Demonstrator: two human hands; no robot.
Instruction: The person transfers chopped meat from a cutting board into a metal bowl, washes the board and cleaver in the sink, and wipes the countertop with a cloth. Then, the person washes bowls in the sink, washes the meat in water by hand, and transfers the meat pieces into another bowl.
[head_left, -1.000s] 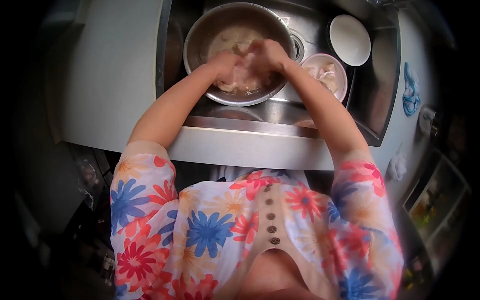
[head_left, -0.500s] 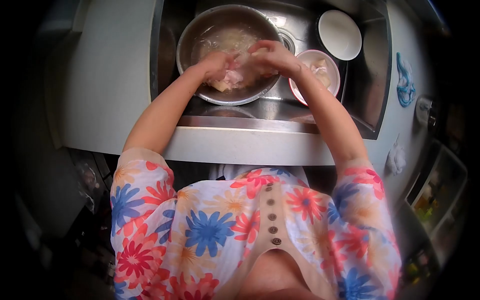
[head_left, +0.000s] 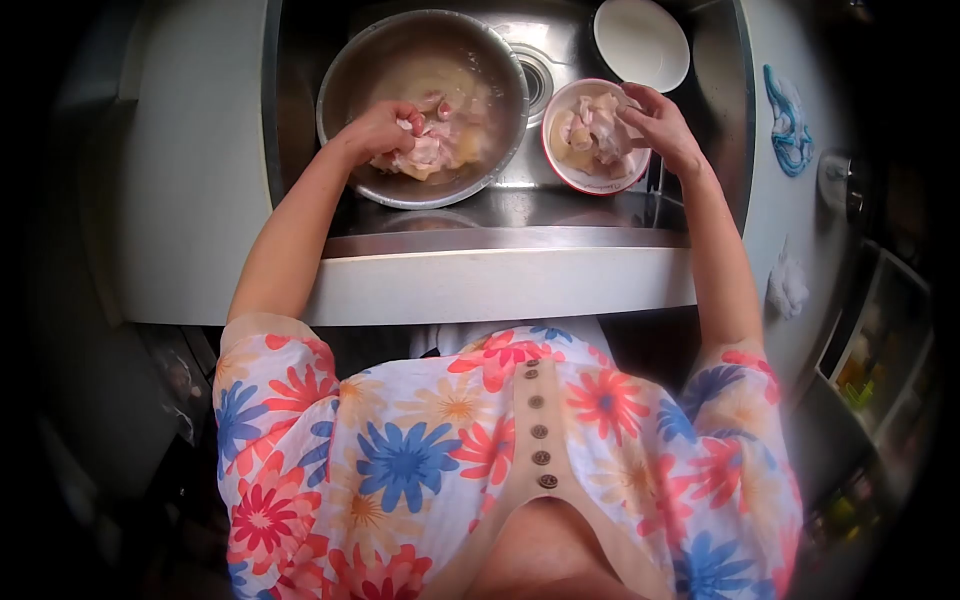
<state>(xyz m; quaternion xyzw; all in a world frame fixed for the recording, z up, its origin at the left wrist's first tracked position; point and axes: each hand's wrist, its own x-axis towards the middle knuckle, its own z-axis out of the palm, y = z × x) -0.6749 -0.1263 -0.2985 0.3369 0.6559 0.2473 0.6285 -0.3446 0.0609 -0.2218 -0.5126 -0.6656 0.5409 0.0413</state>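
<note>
In the cloudy water of a large metal basin [head_left: 325, 120] lie several pale pink and yellowish pieces of raw chicken [head_left: 465, 150]. My left hand [head_left: 382, 132] is in the basin, its fingers curled closed on a piece of raw chicken [head_left: 428, 155]. Over the right side of a red-rimmed white bowl [head_left: 603, 186], my right hand [head_left: 662, 130] has its bent fingers against another piece of raw chicken [head_left: 603, 128]. That piece rests in the bowl among more meat. The fingertips of my right hand are partly hidden.
Basin and bowl stand in a steel sink [head_left: 500, 215], with the drain [head_left: 535, 80] between them. A white bowl [head_left: 642, 45] sits behind the red-rimmed one. A blue and white cloth [head_left: 788, 120] lies on the right counter, and a white crumpled item [head_left: 788, 285] is nearer.
My right hand has moved right, from the basin to the red-rimmed bowl, which now holds more meat. My left hand stays in the basin. The view has shifted slightly.
</note>
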